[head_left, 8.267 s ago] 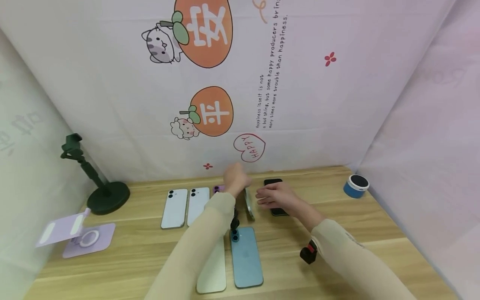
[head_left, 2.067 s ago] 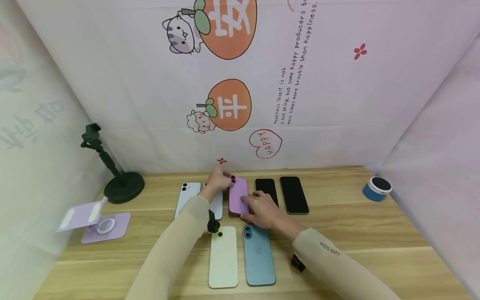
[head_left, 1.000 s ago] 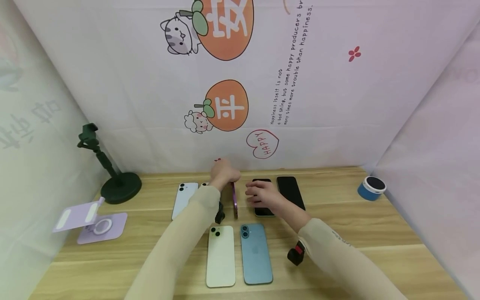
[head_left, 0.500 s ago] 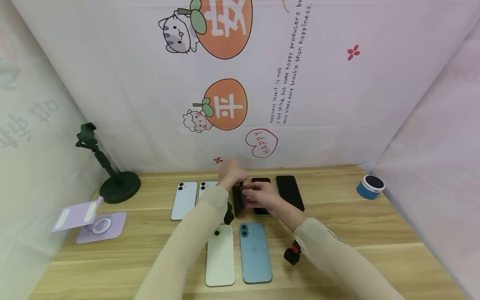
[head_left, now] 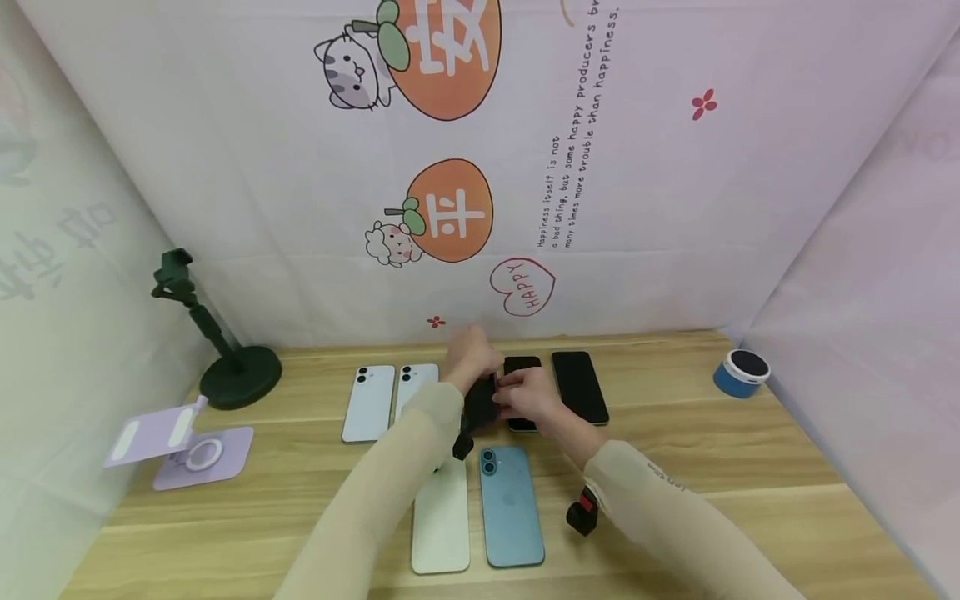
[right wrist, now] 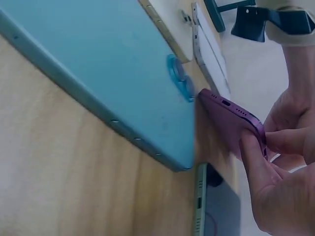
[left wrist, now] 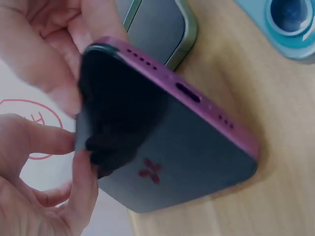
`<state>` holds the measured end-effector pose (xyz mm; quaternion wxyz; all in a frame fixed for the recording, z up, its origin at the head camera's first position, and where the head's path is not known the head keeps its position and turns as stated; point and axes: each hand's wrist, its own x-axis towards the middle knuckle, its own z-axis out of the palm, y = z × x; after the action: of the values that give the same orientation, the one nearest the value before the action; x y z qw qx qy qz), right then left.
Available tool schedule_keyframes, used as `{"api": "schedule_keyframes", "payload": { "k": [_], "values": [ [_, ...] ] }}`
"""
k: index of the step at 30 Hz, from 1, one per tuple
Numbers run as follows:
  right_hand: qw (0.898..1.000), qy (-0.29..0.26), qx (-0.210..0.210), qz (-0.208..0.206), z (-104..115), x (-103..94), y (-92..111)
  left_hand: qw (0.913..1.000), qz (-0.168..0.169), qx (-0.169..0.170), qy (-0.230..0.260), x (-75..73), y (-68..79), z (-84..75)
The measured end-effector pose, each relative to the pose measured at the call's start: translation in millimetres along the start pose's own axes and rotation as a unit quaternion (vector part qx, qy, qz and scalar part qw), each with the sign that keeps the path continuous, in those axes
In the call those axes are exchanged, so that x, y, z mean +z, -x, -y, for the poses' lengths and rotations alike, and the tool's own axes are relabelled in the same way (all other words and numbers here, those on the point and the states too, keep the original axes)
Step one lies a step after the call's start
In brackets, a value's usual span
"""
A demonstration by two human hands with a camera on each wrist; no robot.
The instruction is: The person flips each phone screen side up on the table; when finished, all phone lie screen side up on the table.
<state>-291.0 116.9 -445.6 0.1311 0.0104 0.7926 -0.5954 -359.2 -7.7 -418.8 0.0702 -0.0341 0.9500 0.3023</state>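
A purple smartphone (head_left: 482,403) is tilted up on one long edge at the back of the table, its black screen facing left. In the left wrist view its port end and glossy screen show; the right wrist view shows its purple back (right wrist: 229,120). My left hand (head_left: 471,357) pinches its far part between thumb and fingers. From the other side, my right hand (head_left: 531,395) grips its raised edge, thumb on the back. Right of it two phones lie screen up: a green-edged one (head_left: 521,363), partly under my right hand, and another dark phone (head_left: 580,387).
Two white phones (head_left: 368,403) lie back up on the left. Nearer me are a cream phone (head_left: 441,525) and a blue phone (head_left: 512,507), backs up. A black-green stand (head_left: 232,375), a lilac folding holder (head_left: 213,458) and a blue speaker (head_left: 741,374) stand farther out.
The purple phone has turned from back up, through edge-on, to showing its screen. My right hand has come in to grip it. Earlier, a green-edged phone was between the hands; now it lies screen up.
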Motion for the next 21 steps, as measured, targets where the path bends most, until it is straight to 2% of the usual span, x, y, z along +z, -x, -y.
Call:
{"api": "schedule_keyframes", "payload": {
  "k": [4, 6, 9, 12, 15, 18, 21],
  "values": [
    [1.000, 0.006, 0.016, -0.011, -8, 0.2, -2, 0.9997, 0.018, 0.016, 0.004, -1.8, 6.2, 5.8],
    [1.000, 0.009, 0.021, -0.013, -11, -0.9, -2, 0.9992, 0.016, 0.036, -0.003, -3.2, 8.1, 11.4],
    [1.000, 0.014, 0.024, -0.012, -13, -2.2, -2, 0.9961, 0.014, 0.085, -0.017, -3.4, 9.6, 24.9],
    [0.999, 0.019, 0.026, -0.015, -16, -2.7, -1, 0.9881, 0.028, 0.149, -0.027, -1.7, 9.4, 41.7],
    [0.999, 0.026, 0.026, -0.018, -18, -1.6, -1, 0.9785, 0.081, 0.185, -0.045, -4.3, 9.6, 56.7],
    [0.999, 0.039, 0.018, -0.016, -19, 1.0, -2, 0.9649, 0.157, 0.185, -0.099, -13.1, 11.9, 66.7],
    [0.995, 0.098, -0.015, -0.014, -17, 5.2, -1, 0.9469, 0.215, 0.177, -0.161, -23.2, 14.5, 72.2]
  ]
}}
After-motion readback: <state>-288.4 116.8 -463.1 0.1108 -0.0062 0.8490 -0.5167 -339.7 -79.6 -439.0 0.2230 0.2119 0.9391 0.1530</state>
